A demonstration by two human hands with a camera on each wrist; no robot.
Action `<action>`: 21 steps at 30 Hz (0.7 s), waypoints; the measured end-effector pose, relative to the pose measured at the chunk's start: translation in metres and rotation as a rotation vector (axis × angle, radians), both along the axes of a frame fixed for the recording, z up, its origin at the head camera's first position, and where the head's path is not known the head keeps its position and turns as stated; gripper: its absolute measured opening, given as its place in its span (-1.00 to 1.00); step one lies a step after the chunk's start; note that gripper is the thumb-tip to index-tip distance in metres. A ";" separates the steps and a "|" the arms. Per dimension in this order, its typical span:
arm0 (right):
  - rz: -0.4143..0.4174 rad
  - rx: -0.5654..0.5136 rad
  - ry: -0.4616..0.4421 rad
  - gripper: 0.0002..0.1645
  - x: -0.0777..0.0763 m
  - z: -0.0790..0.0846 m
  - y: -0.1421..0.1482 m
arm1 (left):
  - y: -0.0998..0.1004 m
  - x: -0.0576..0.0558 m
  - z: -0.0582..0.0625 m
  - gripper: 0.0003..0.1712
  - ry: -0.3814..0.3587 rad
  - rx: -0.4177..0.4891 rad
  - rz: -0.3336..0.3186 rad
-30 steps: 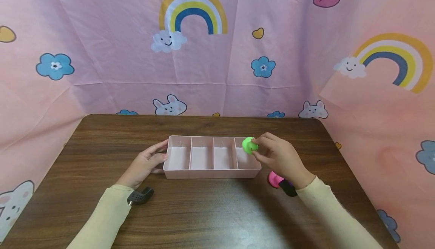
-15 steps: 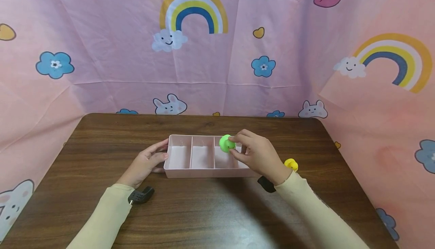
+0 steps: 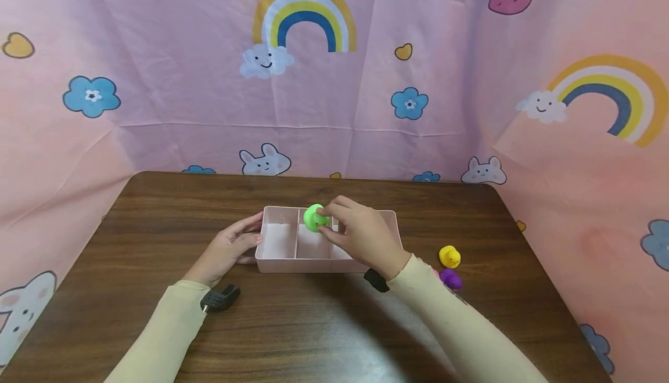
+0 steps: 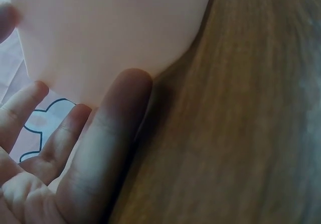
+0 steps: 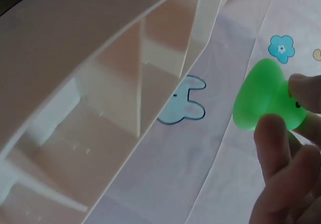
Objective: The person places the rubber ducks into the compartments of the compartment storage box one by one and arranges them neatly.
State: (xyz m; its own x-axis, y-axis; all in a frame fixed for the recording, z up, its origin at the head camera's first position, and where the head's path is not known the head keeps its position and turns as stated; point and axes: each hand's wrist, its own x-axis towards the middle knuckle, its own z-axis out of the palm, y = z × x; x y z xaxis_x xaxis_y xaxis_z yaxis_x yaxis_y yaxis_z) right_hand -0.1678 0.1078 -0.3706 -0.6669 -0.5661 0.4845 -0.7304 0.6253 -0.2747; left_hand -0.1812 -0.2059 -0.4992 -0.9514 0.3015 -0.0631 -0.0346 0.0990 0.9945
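My right hand pinches a green toy duck between thumb and fingers, above the second compartment from the left of a pale pink divided box. In the right wrist view the duck shows its rounded base and one dark eye, apart from the box's dividers. At the box's left end lies my left hand, its fingers fairly straight against the end wall. The left wrist view has these fingertips touching the smooth wall, the nearest finger close to the tabletop.
A yellow toy duck and a purple toy duck sit on the brown wooden table right of the box. A bit of pink shows beside the right sleeve. A patterned cloth hangs behind the table.
My right hand has carried the green duck leftward, from over the rightmost compartment to over the second from the left. The yellow and purple ducks have come into view. My left hand stays at the box.
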 end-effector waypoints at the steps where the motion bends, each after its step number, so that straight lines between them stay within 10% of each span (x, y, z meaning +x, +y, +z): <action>1: 0.003 -0.003 -0.005 -0.74 -0.001 -0.001 -0.003 | 0.000 0.000 0.000 -0.29 -0.003 -0.005 0.005; 21: -0.038 0.121 -0.074 -0.73 -0.017 -0.018 -0.061 | 0.001 0.001 0.003 -0.25 -0.020 0.039 0.001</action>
